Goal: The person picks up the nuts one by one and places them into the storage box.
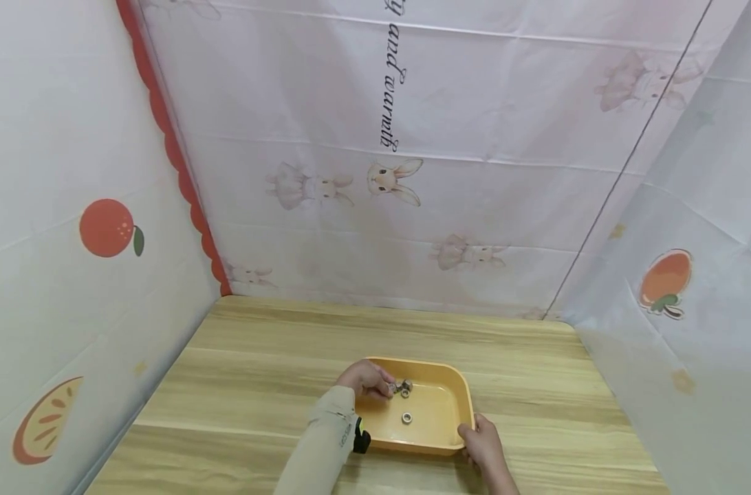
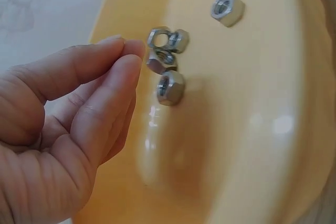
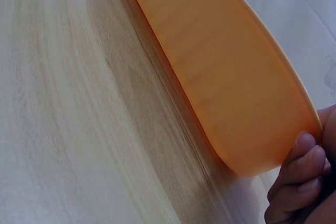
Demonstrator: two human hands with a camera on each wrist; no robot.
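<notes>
A shallow yellow tray [image 1: 434,432] sits on the table with several silver hex nuts in it. Most of the nuts [image 2: 170,87] lie clustered against one another; a single nut [image 2: 228,10] lies apart on the tray floor. My left hand [image 1: 368,379] reaches over the tray's left side, fingertips beside the cluster. In the left wrist view its thumb and fingers [image 2: 118,85] are fairly straight and come together at the tips, with no nut visible between them. My right hand [image 1: 483,443] grips the tray's near right corner, thumb over the rim and fingers [image 3: 300,174] against the outer wall.
The wood-grain table [image 1: 276,344] extends around the tray. Printed fabric walls [image 1: 351,275] enclose its back and both sides. A black band-like item [image 1: 361,438] shows at the left sleeve [image 1: 322,436].
</notes>
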